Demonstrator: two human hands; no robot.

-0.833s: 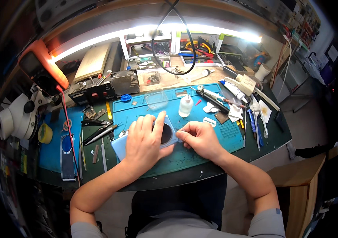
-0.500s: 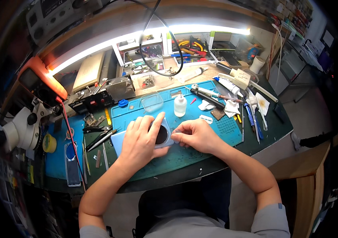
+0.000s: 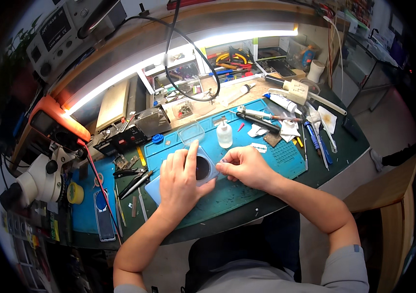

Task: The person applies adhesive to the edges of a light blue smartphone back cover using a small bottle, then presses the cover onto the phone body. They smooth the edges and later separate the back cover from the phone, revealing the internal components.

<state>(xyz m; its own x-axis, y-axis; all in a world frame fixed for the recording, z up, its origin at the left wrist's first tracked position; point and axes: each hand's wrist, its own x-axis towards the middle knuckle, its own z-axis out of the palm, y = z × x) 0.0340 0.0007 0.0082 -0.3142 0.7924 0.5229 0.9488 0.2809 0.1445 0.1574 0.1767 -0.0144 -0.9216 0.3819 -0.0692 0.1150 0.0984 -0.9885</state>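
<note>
A flat light-blue phone-like piece [image 3: 154, 191] with a big round dark area lies on the turquoise work mat [image 3: 247, 188]. My left hand [image 3: 179, 178] grips it from above, fingers across its face and thumb along its near right edge. At the right rim of the round area, my right hand [image 3: 244, 166] is closed in a pinch; whatever sits between thumb and forefinger is too small to make out. Just beyond my hands stand a clear dropper bottle [image 3: 224, 136] and a shallow clear plastic box [image 3: 191, 133]. A razor blade [image 3: 258, 147] lies past my right hand.
Pliers [image 3: 135, 183], tweezers and a phone [image 3: 103, 215] lie left, beside a microscope [image 3: 37, 183] and an orange multimeter [image 3: 56, 119]. Syringes, tissues, a tube [image 3: 283, 103] and blue tools [image 3: 318, 144] crowd the right. A black cable loop [image 3: 218, 88] hangs over the back.
The whole view has shifted and tilted slightly, so the bench appears further right. Both hands keep nearly the same hold on the light-blue piece.
</note>
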